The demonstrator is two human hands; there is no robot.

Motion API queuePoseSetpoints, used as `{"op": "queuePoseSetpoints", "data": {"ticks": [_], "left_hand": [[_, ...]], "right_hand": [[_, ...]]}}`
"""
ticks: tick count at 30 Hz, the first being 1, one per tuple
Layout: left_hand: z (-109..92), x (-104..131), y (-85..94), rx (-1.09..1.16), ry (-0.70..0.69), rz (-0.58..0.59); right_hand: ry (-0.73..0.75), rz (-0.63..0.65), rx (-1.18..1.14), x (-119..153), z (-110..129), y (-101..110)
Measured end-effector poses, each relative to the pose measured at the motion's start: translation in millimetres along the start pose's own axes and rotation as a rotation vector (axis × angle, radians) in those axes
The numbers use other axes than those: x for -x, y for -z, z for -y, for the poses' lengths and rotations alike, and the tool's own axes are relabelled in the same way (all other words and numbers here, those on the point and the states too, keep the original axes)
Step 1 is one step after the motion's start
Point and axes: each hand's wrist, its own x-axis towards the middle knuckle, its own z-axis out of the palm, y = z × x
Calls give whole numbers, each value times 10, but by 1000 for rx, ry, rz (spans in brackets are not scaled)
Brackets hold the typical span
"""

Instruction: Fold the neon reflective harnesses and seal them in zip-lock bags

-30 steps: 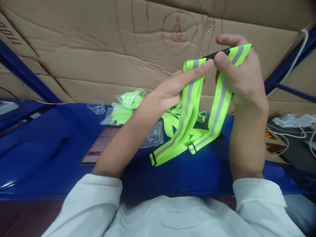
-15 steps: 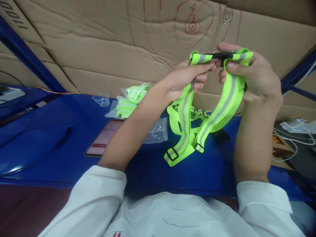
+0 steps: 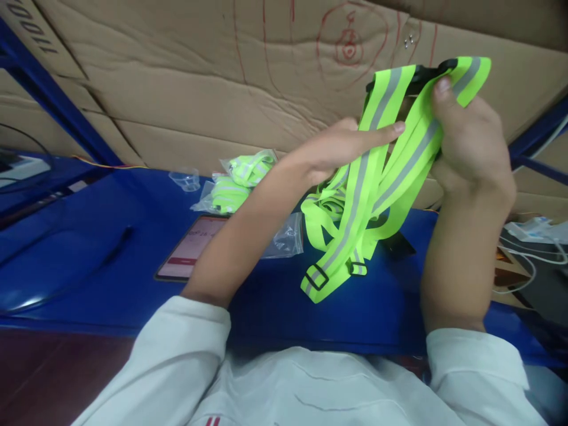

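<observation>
At the left edge of the frame a pale device (image 3: 24,171) sits on the blue bench (image 3: 124,216), with a black cable (image 3: 102,260) running below and right of it. Next, left of centre, come a clear plastic cup (image 3: 185,180), a phone (image 3: 184,257) partly hidden by my left forearm, and bagged green straps (image 3: 229,196) just beyond it. My left grip (image 3: 331,151) is closed round the lime-yellow strap (image 3: 360,189), the thumb laid across its grey stripe; the strap is held up right of centre, in front of the cardboard (image 3: 177,77). Its lower loop hangs toward the middle of the frame, a black slide (image 3: 316,277) near the loop's end and a smaller slide (image 3: 358,268) just right of that. Behind it lies a tangle of green webbing (image 3: 331,204). At the strap's top, upper right, is a black buckle (image 3: 426,76); beside it my right grip (image 3: 474,142) pinches the strap, thumb in front. White cables (image 3: 535,260) lie at the right edge.
</observation>
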Motion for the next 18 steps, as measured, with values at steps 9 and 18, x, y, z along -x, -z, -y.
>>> {"op": "queuePoseSetpoints", "data": {"ticks": [9, 18], "left_hand": [[-36, -5, -4, 63, -69, -127], [-18, 9, 5, 88, -60, 13]], "right_hand": [[-134, 103, 115, 73, 86, -84], [-171, 207, 207, 146, 149, -92]]}}
